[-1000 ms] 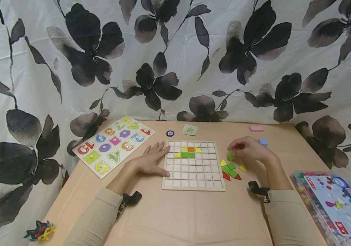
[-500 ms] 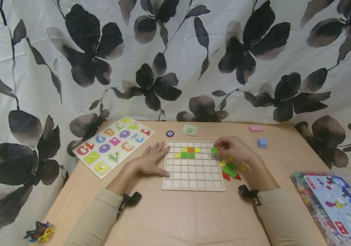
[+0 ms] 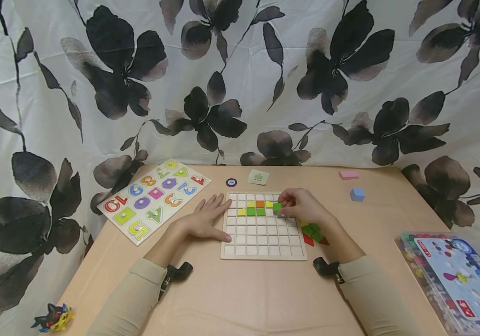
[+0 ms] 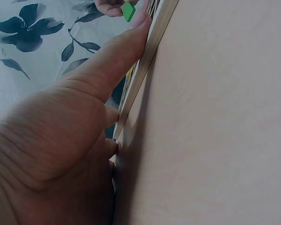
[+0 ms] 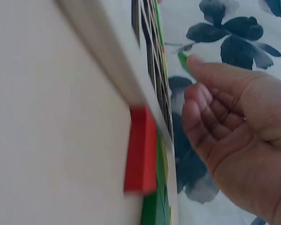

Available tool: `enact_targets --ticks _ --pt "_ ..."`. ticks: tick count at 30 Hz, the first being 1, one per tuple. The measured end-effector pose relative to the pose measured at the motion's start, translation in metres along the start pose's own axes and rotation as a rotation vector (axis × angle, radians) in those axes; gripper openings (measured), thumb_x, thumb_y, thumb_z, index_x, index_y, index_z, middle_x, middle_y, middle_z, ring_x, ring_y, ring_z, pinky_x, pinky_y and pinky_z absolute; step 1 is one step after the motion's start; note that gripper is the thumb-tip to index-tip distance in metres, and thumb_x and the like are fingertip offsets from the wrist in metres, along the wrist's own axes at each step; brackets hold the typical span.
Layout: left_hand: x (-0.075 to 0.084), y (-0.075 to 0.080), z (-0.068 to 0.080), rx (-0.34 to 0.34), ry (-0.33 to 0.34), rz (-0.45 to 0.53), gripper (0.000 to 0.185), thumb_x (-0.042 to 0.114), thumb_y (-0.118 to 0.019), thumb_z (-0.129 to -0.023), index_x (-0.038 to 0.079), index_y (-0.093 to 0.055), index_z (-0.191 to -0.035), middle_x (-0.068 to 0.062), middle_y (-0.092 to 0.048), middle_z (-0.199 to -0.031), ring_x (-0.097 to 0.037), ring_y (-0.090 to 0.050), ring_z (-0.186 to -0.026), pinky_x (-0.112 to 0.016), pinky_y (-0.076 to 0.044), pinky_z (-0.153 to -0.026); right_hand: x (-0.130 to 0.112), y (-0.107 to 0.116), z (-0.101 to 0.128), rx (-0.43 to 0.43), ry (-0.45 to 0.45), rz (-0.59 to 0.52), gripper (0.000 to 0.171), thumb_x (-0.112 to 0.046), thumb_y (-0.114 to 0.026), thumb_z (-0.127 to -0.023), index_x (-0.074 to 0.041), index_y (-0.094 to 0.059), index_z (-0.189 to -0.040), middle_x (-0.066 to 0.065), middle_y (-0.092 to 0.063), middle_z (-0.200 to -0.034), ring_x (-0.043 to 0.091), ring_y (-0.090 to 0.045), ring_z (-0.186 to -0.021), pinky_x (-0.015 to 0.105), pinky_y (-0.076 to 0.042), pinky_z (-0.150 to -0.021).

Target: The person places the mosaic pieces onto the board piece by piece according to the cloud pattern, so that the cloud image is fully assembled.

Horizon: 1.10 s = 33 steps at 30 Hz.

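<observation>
The right hand (image 3: 303,205) pinches a small green square tile (image 3: 277,206) between thumb and fingertips, holding it just over the far right part of the pale wooden grid board (image 3: 264,249), right beside the short row of yellow, orange and green tiles (image 3: 257,208) already seated in the cells; in the right wrist view the tile (image 5: 182,61) shows as a thin green edge at the fingertip, above the board's rim; the left hand (image 3: 207,218) lies flat on the tan table (image 3: 248,298), fingers straight and spread, their tips against the board's left edge; the left wrist view shows a finger (image 4: 113,56) pressed along that edge.

Just right of the board, partly hidden under the right forearm, lies a loose heap of green, yellow and red tiles (image 3: 314,233); a number puzzle board with coloured digits (image 3: 155,197) sits far left; a small round dark token (image 3: 231,182) and a small printed card (image 3: 258,177) lie beyond the grid board; a pink block (image 3: 349,174) and a blue cube (image 3: 357,194) stand far right; a clear plastic box with a printed lid (image 3: 454,280) is near right; a small dark and yellow toy (image 3: 52,317) sits at the near left corner.

A second ago the right hand was over the loose heap with the tile; it has since carried it leftward onto the board; the left hand has not shifted.
</observation>
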State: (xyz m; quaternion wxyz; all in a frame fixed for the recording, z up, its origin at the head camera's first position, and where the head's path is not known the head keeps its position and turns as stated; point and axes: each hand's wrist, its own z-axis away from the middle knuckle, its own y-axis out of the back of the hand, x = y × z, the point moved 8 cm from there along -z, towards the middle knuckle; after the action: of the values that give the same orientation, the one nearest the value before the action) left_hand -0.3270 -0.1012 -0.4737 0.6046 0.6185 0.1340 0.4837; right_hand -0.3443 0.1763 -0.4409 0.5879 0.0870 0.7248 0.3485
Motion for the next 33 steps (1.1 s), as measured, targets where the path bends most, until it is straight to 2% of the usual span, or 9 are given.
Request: enact_targets --ticks 12,24,29,33 --pt "-0.002 -0.001 -0.002 -0.005 0.003 0.003 0.121 0.073 -0.074 -0.080 0.018 -0.012 -0.169 -0.016 0.007 -0.176 -0.036 0.011 -0.163 -0.060 0.009 -0.129 0.000 -0.022 -0.004 -0.014 -0.026 0.061 0.025 -0.011 -0.085 -0.087 -0.005 -0.072 -0.108 0.005 -0.062 -0.090 0.019 -0.055 -0.084 0.022 -0.047 -0.069" --pt "-0.001 0.001 -0.001 0.004 0.006 0.015 0.122 0.073 -0.075 -0.080 0.018 -0.013 -0.169 -0.016 0.006 -0.176 -0.035 0.011 -0.163 -0.059 0.010 -0.129 0.000 -0.024 -0.005 0.009 -0.022 0.093 0.022 -0.009 -0.084 -0.087 -0.005 -0.073 -0.105 0.004 -0.062 -0.088 0.020 -0.055 -0.082 0.025 -0.046 -0.071" --pt "0.000 0.000 -0.001 0.003 0.002 0.017 0.122 0.072 -0.075 -0.080 0.017 -0.013 -0.169 -0.016 0.007 -0.175 -0.036 0.011 -0.162 -0.059 0.009 -0.129 -0.001 -0.026 -0.004 -0.002 -0.030 0.101 0.026 -0.011 -0.085 -0.086 -0.006 -0.073 -0.108 0.003 -0.063 -0.090 0.019 -0.055 -0.083 0.027 -0.046 -0.073" --pt "0.002 0.000 -0.001 0.005 0.000 0.018 0.121 0.070 -0.076 -0.080 0.017 -0.013 -0.169 -0.017 0.006 -0.175 -0.037 0.010 -0.162 -0.060 0.009 -0.129 -0.004 -0.019 -0.002 0.011 0.004 0.110 0.028 -0.011 -0.084 -0.087 -0.004 -0.073 -0.112 0.004 -0.064 -0.091 0.019 -0.055 -0.083 0.028 -0.047 -0.072"
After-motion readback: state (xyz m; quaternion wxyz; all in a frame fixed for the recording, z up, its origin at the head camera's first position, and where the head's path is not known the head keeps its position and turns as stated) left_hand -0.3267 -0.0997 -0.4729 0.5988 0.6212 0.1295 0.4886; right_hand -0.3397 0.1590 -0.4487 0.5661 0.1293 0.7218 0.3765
